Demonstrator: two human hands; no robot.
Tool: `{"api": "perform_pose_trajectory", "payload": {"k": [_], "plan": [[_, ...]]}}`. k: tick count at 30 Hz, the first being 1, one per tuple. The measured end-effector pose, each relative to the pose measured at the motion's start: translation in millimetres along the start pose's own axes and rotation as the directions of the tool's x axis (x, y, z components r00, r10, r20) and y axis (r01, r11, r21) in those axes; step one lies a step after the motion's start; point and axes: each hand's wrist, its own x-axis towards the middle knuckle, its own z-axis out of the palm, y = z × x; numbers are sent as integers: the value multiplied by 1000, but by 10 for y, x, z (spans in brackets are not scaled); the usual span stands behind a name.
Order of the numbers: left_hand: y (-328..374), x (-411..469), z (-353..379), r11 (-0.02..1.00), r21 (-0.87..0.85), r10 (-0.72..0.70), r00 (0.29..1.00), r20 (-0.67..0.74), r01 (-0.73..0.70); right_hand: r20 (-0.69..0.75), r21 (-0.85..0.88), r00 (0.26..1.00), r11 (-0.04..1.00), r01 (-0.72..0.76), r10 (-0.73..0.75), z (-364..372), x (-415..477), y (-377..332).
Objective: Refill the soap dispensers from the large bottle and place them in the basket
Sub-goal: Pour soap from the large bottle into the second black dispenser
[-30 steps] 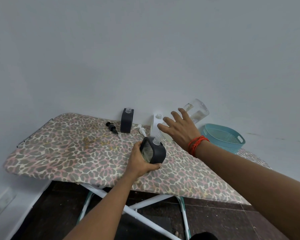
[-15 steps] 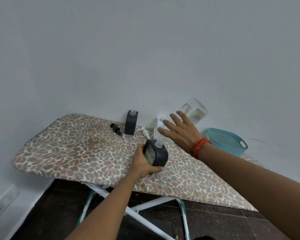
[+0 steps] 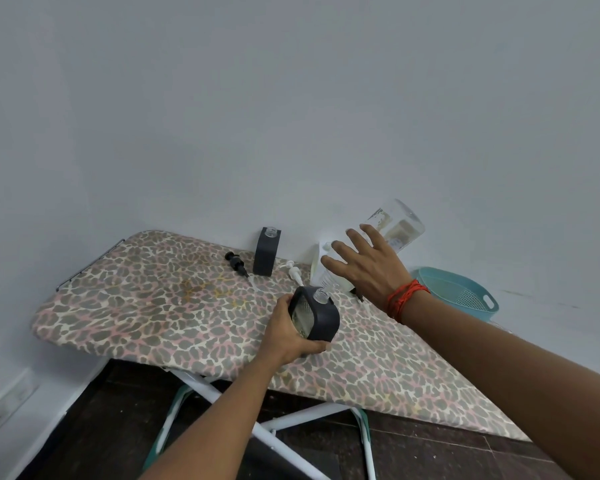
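- Left hand [image 3: 288, 337] grips a dark soap dispenser [image 3: 321, 318] at centre frame, tilted over the leopard-print ironing board [image 3: 153, 299].
- Right hand [image 3: 368, 268] wraps the large clear bottle [image 3: 399, 226], tipped neck-down at that dispenser's mouth.
- The bottle looks smooth and probably slippery, so it is best held round its wide body.
- Count: three dispensers, with another dark dispenser [image 3: 266, 252] and a part-hidden white dispenser [image 3: 321, 258] behind. One black pump [image 3: 236, 263], one white pump [image 3: 294, 273], and one teal basket [image 3: 465, 292] at right.

You are in a plain room of a home: you work at a leopard-print ironing board [image 3: 146, 306] against a painted wall [image 3: 291, 116], a teal plastic basket [image 3: 461, 289] on it, dark tiled floor [image 3: 101, 427] below, a wall socket [image 3: 0, 412] low down.
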Motion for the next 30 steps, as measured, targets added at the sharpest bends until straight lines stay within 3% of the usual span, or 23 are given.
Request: {"api": "perform_pose_trajectory", "payload": {"k": [13,30], "plan": [[-5,3,20,1000,-4,7,1000,-23,-7,-94,-37,996,999,-3,-1,-75,14,183],[-10,0,17,1000,-4,13,999,-29,-14,-106,-21,994,1000,-5,3,-51,68,199]]}}
